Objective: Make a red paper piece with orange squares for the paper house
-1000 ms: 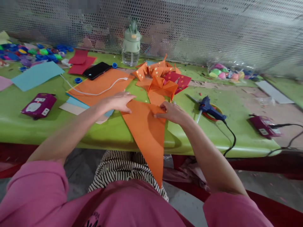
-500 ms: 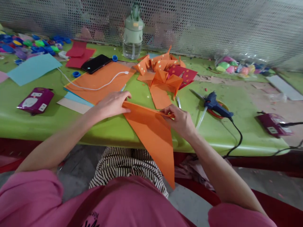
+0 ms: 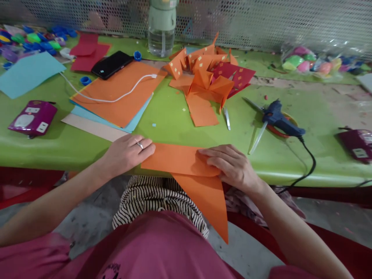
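An orange sheet of paper point(image 3: 177, 158) lies at the table's front edge, its upper part folded over into a wide band. Below the band, a pointed flap point(image 3: 209, 201) of the same sheet hangs over the edge above my lap. My left hand point(image 3: 128, 155), a ring on one finger, has its fingers bent together at the band's left end. At the right end, my right hand point(image 3: 232, 164) presses its fingers over the band and grips it; its thumb is mostly hidden. Behind the sheet stand folded orange paper pieces point(image 3: 205, 87), some with pale squares, beside tweezers point(image 3: 227, 118).
A blue glue gun point(image 3: 279, 116) rests on scissors at the right, its cord running off the front edge. At left lie stacked paper sheets point(image 3: 116, 100) with a white cable, a phone point(image 3: 112, 64) and a purple power socket point(image 3: 33, 118). A bottle point(image 3: 161, 31) stands at the back.
The sheet's far edge has been folded over towards me and now lies flat as a band. Both hands have come closer to the table edge, and the view has tilted down.
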Available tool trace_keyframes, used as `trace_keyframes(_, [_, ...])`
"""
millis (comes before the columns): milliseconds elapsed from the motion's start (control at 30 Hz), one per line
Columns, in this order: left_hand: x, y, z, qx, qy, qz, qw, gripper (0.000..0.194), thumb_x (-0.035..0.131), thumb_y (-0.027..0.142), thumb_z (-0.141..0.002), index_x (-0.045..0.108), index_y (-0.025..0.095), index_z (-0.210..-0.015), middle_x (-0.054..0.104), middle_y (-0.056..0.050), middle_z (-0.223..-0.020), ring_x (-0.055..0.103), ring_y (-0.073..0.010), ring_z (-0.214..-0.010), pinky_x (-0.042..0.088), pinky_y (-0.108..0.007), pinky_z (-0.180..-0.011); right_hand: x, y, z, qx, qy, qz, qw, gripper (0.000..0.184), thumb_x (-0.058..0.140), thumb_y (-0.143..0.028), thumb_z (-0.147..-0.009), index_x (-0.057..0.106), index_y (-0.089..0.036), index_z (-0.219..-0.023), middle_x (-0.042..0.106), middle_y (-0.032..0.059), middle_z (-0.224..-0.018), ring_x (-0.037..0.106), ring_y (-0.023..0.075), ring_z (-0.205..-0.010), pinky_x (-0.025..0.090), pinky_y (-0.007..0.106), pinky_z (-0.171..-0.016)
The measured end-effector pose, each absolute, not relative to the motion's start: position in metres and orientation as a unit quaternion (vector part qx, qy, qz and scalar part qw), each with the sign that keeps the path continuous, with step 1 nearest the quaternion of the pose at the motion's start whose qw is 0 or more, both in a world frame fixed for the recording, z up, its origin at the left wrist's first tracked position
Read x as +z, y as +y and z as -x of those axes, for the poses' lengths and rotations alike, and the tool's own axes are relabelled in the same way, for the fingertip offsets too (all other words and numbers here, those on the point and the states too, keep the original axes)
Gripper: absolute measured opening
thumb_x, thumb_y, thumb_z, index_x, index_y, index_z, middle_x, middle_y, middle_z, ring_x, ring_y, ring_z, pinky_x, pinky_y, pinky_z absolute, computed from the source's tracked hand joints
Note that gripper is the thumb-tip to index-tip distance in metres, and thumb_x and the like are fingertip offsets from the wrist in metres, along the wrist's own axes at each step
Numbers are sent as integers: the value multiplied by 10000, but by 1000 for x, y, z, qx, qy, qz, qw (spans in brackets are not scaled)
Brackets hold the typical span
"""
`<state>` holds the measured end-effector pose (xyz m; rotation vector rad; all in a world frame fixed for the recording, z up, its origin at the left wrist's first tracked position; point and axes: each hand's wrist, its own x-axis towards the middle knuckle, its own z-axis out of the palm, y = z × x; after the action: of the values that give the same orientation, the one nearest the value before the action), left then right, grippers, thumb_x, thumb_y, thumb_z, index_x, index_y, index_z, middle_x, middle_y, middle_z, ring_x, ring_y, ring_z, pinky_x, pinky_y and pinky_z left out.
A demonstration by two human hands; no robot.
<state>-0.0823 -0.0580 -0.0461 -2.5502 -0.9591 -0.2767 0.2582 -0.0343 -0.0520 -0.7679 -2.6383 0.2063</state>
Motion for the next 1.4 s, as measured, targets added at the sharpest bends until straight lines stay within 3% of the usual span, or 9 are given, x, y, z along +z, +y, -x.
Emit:
trace_keyframes(167, [-46, -56, 83, -139, -314, 902, 261, 226, 503, 53, -941, 684, 153, -1033, 749, -27, -916, 613, -167, -755, 485, -293, -646, -52, -28, -256, 79, -916, 317, 231, 381, 565, -134, -874, 616, -224, -1241, 723, 114, -1214, 685, 276, -1068, 565, 455, -857])
trace_keyframes(333, [-44, -36, 85, -166, -338, 875, 305, 169, 552, 66, -931, 687, 150, -987, 752, -26, -925, 621, -168, -764, 475, -292, -649, -53, -11, -250, -18, -925, 297, 237, 362, 520, -69, -908, 634, -237, -1208, 761, 69, -1054, 696, 240, -952, 547, 402, -807])
trace_keyframes(500, [-45, -36, 89, -147, -326, 904, 236, 228, 510, 33, -932, 677, 148, -1036, 764, -34, -1025, 648, -174, -841, 491, -297, -693, -54, -6, -253, -35, -938, 248, 237, 361, 450, -30, -935, 637, -198, -1193, 758, 90, -1114, 700, 228, -1001, 544, 379, -787])
trace_keyframes(633, [-48, -42, 88, -184, -350, 912, 110, 383, 380, -37, -922, 638, 130, -1150, 756, -36, -1096, 660, -160, -936, 515, -293, -813, -51, -9, -255, -13, -949, 225, 221, 334, 453, -36, -948, 636, -188, -1182, 753, 105, -1155, 712, 235, -1009, 556, 390, -780])
trace_keyframes(700, [-50, -43, 86, -193, -350, 914, 73, 364, 397, -13, -934, 628, 120, -1183, 758, -35, -1077, 655, -165, -937, 516, -300, -829, -48, -10, -255, -2, -955, 214, 206, 292, 478, -38, -948, 637, -177, -1150, 751, 115, -1163, 714, 237, -1017, 563, 394, -790])
trace_keyframes(833, [-51, -47, 85, -180, -335, 920, 94, 257, 497, 58, -949, 658, 148, -1128, 759, -28, -1059, 637, -181, -909, 502, -324, -791, -44, -10, -256, 19, -951, 237, 200, 233, 526, -37, -942, 636, -177, -1093, 755, 113, -1154, 716, 220, -1029, 564, 384, -825])
trace_keyframes(1100, [-47, -55, 85, -157, -333, 926, 84, 272, 554, 22, -918, 656, 139, -1141, 754, -26, -1055, 617, -174, -867, 494, -344, -819, -47, -12, -266, 32, -955, 209, 210, 237, 588, -78, -934, 666, -213, -1113, 769, 54, -1134, 712, 181, -1042, 547, 337, -841])
trace_keyframes(1267, [-45, -57, 86, -164, -341, 925, 36, 339, 566, 44, -921, 629, 128, -1243, 751, -41, -1046, 623, -191, -875, 490, -365, -831, -47, -16, -261, 129, -905, 344, 214, 355, 388, -100, -1008, 607, -233, -1253, 748, 53, -1031, 693, 196, -937, 527, 359, -751])
trace_keyframes(1400, [-43, -54, 89, -166, -351, 921, 21, 388, 603, 25, -888, 637, 155, -1252, 750, -39, -1038, 634, -200, -888, 508, -372, -851, -43, -13, -260, 31, -925, 302, 230, 252, 503, -89, -969, 677, -223, -1092, 755, 42, -927, 673, 199, -829, 500, 371, -718])
